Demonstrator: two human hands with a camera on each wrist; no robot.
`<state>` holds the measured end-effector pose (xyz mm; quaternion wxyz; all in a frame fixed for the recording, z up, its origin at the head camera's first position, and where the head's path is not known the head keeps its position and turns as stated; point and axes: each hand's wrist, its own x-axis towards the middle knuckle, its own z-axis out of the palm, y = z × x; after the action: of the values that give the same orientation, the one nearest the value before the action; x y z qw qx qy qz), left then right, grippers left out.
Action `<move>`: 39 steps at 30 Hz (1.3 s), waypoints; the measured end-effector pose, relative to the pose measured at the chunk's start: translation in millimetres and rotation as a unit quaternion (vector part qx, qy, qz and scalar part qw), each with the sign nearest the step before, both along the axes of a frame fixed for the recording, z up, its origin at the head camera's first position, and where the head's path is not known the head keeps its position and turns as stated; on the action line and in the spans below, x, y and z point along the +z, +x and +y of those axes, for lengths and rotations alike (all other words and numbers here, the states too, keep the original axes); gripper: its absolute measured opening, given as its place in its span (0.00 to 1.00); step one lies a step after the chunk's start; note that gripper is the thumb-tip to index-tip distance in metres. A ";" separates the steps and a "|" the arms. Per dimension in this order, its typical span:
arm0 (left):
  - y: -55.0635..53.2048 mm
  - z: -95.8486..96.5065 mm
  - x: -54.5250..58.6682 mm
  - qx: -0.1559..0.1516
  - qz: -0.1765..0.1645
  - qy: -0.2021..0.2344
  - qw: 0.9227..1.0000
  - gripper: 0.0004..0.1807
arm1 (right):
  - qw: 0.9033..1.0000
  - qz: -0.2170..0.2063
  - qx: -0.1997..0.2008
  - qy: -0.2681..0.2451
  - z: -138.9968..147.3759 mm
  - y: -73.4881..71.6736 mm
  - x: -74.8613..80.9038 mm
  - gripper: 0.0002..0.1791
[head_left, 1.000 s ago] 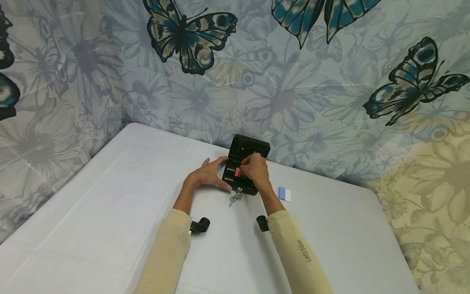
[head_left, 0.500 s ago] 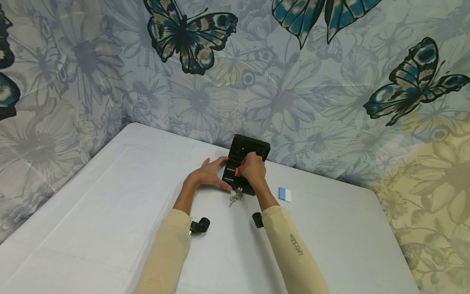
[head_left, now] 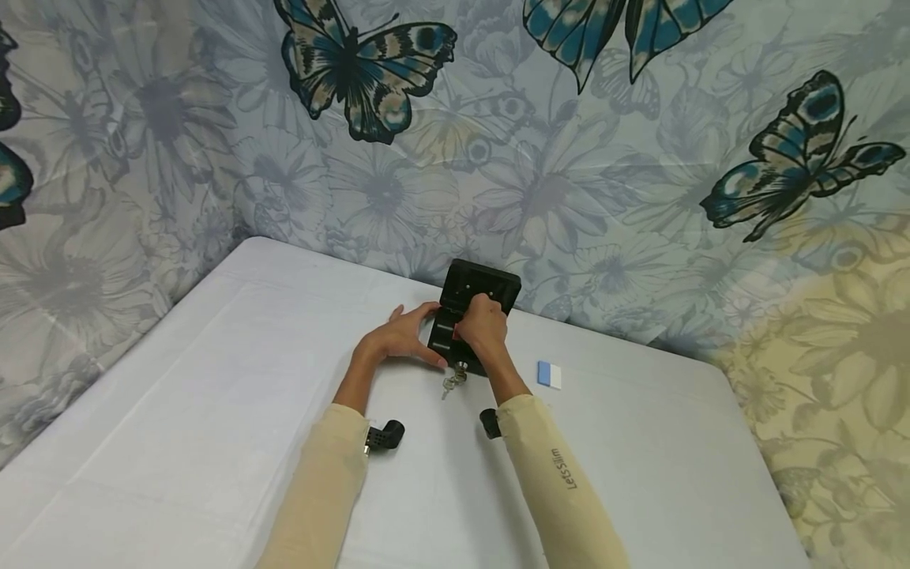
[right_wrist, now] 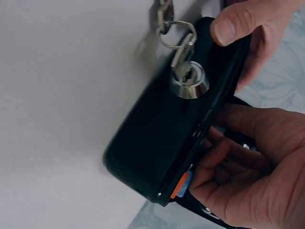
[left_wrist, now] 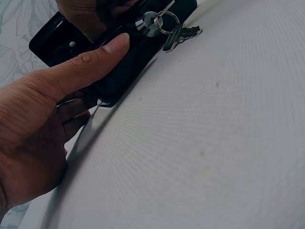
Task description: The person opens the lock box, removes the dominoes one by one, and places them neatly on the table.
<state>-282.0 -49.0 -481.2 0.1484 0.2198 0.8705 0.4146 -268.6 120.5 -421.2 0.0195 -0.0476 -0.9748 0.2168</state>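
A black lock box (head_left: 438,335) stands on the table with its lid (head_left: 465,278) raised. Along its left end my left hand (head_left: 404,333) grips it, the thumb (left_wrist: 90,67) pressed on the front face and the other fingers behind. A key sits in the silver lock (right_wrist: 190,82), with more keys (left_wrist: 182,37) hanging from its ring. My right hand (head_left: 485,325) reaches into the box, fingers curled (right_wrist: 214,157). By its fingertips shows a small pinkish-red piece (head_left: 456,333); I cannot tell whether they hold it. Something orange and blue (right_wrist: 181,185) peeks over the box edge.
To the box's right, a small blue-and-white block (head_left: 549,374) lies on the white-covered table (head_left: 213,395). Directly behind the raised lid hangs a butterfly-print cloth wall (head_left: 398,190). Black wrist cameras (head_left: 386,435) stick out from both sleeves.
My right hand has shifted a little left and deeper over the box, covering more of the pinkish-red piece. My left hand, the box and the blue-and-white block stay put.
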 end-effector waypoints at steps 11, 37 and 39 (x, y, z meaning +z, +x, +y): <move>-0.2 -0.7 -1.2 -0.005 0.008 0.003 1.000 0.64 | 0.999 0.009 -0.026 -0.017 -2.1 5.2 -0.5 0.10; -0.4 -1.0 -0.3 -0.007 0.005 0.004 1.000 0.63 | 0.997 -0.010 -0.036 -0.074 -3.6 5.9 2.4 0.04; -0.8 -0.9 -0.4 -0.008 0.007 0.003 1.000 0.63 | 0.997 -0.015 -0.040 -0.070 -4.4 6.2 3.4 0.04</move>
<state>-282.8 -50.0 -481.6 0.1447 0.2299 0.8688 0.4140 -262.4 116.1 -417.8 0.0101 -0.0908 -0.9547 0.2833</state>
